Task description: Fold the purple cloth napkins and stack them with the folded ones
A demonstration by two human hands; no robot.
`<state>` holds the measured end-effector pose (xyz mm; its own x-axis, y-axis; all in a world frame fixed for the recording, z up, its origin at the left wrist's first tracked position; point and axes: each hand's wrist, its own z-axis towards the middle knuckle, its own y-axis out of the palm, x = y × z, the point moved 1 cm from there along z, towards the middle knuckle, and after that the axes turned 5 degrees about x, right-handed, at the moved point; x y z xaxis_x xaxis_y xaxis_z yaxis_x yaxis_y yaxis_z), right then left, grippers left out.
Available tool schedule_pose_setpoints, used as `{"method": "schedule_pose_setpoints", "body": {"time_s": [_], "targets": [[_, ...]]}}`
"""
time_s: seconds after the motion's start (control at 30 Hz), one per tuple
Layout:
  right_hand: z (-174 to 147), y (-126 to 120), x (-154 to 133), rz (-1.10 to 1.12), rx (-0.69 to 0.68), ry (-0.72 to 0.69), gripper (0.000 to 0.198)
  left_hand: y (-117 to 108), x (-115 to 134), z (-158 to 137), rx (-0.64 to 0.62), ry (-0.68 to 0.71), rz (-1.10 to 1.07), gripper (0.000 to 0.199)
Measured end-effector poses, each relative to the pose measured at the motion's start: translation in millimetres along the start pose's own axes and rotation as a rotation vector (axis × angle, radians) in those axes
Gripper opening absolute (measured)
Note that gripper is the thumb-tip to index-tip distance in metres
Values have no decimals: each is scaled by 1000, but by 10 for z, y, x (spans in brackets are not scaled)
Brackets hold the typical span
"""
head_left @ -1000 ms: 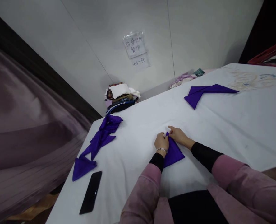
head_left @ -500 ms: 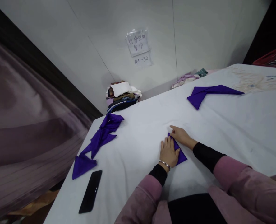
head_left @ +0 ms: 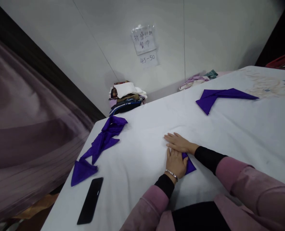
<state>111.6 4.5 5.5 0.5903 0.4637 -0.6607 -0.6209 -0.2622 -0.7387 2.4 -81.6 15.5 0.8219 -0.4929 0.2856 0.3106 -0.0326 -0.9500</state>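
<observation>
A small folded purple napkin (head_left: 190, 166) lies on the white-covered table (head_left: 142, 199), mostly hidden under both hands. Flat on top of it rests my left hand (head_left: 176, 163), fingers stretched out, with a bracelet at the wrist. My right hand (head_left: 178, 142) lies flat across the napkin's far end, its palm edge over my left fingertips. The napkin's right corner shows beside my left thumb. Neither hand grips anything.
Crumpled purple napkins (head_left: 104, 136) lie along the left edge, with a black phone (head_left: 90, 200) nearer me. Another folded purple napkin (head_left: 211, 98) is at the far right. Piled clothes (head_left: 125, 98) and more fabric (head_left: 195, 80) sit by the wall, under a paper sign (head_left: 144, 40).
My right hand has gone from pinching near the napkin's far tip to lying flat over it, a little further left. My left hand stays pressed on the napkin. The view shifted slightly.
</observation>
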Motion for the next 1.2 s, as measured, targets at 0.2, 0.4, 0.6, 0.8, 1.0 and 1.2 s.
{"method": "schedule_pose_setpoints", "body": {"time_s": [0.2, 0.4, 0.6, 0.8, 1.0, 1.2], "targets": [[271, -86, 221, -195, 98, 55, 54, 30, 0, -7, -4, -12, 47, 60], [382, -148, 183, -189, 153, 198, 57, 39, -4, 0, -10, -12, 70, 60], [327, 38, 65, -241, 34, 105, 63, 27, -6, -2, -1, -5, 103, 61], [310, 78, 130, -370, 73, 46, 65, -54, 68, -2, 51, -8, 222, 58], [291, 90, 140, -418, 107, 10, 62, -164, 162, -108, 75, 10, 250, 53], [299, 115, 152, -420, 143, 29, 61, -215, 123, -451, 77, 92, 189, 69]]}}
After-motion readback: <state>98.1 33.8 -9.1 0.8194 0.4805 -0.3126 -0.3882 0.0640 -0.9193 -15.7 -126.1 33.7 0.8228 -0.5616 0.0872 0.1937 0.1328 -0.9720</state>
